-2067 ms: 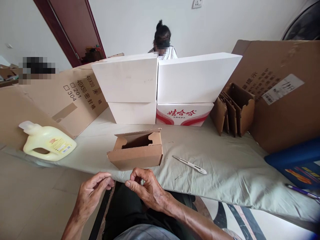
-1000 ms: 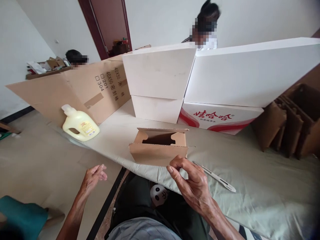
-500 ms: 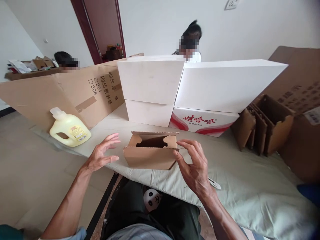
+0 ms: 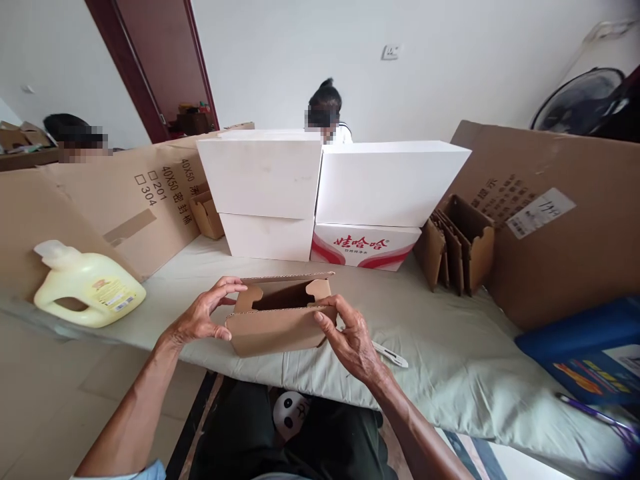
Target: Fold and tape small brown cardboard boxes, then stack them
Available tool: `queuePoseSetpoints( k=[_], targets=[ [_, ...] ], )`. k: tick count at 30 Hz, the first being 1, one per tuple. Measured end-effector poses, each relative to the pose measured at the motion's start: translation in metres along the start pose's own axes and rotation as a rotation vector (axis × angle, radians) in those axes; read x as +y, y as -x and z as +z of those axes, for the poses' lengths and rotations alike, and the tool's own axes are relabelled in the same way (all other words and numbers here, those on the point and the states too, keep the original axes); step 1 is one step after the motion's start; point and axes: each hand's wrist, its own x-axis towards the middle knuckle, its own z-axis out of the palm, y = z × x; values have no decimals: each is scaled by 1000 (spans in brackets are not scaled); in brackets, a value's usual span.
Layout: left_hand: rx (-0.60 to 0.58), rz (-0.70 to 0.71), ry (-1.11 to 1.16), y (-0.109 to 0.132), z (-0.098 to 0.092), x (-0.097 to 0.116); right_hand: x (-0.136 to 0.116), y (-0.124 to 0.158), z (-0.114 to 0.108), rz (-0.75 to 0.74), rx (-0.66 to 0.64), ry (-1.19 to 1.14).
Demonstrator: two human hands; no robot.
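A small brown cardboard box [image 4: 275, 333] stands on the cloth-covered table before me, its top open and two notched inner flaps showing. At the box's left end is my left hand [image 4: 203, 315], fingers spread and curved, the thumb by the front corner. It is open; whether it touches the cardboard I cannot tell. My right hand [image 4: 350, 337] grips the right end of the front flap, thumb outside and fingers over the edge. Just right of that hand lies a slim white cutter [image 4: 391, 355].
White cartons [image 4: 265, 177] are stacked behind the box. A yellow detergent jug [image 4: 93, 287] stands left, beside a big cardboard panel [image 4: 115, 213]. On the right are folded cardboard pieces [image 4: 457, 250], a blue container [image 4: 585, 353] and a pen [image 4: 595, 412]. Two people sit beyond.
Both hands have closed in on the box; my right hand has taken hold of its front flap. My left hand has come up beside the left end. The view has turned right.
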Motion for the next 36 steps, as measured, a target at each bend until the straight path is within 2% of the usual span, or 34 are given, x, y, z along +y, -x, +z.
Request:
queuePoseSetpoints(
  k=[6, 10, 14, 16, 18, 21, 24, 27, 31, 36],
  targets=[
    [50, -64, -16, 0, 4, -4, -2, 1, 5, -64, 58, -129],
    [93, -61, -29, 2, 8, -3, 1, 9, 6, 35, 44, -112],
    [106, -52, -66, 4, 15, -4, 21, 14, 6, 100, 96, -162],
    [78, -34, -68, 7, 20, -6, 39, 11, 4, 173, 33, -234],
    [56, -33, -90, 11, 26, -8, 56, 7, 1, 253, -113, -328],
    [75, -82, -229, 18, 37, -12, 72, 1, -5, 294, -293, -439],
    [96, -104, -353, 23, 43, -13, 75, 0, -9, 295, -331, -456],
    [43, -109, -454, 25, 41, -4, 71, 2, -13, 245, -342, -425],
    [-54, -152, -556, 24, 36, 23, 68, 5, -15, 186, -340, -359],
    [14, -188, -602, 23, 37, 39, 68, 6, -14, 143, -342, -312]
  ],
)
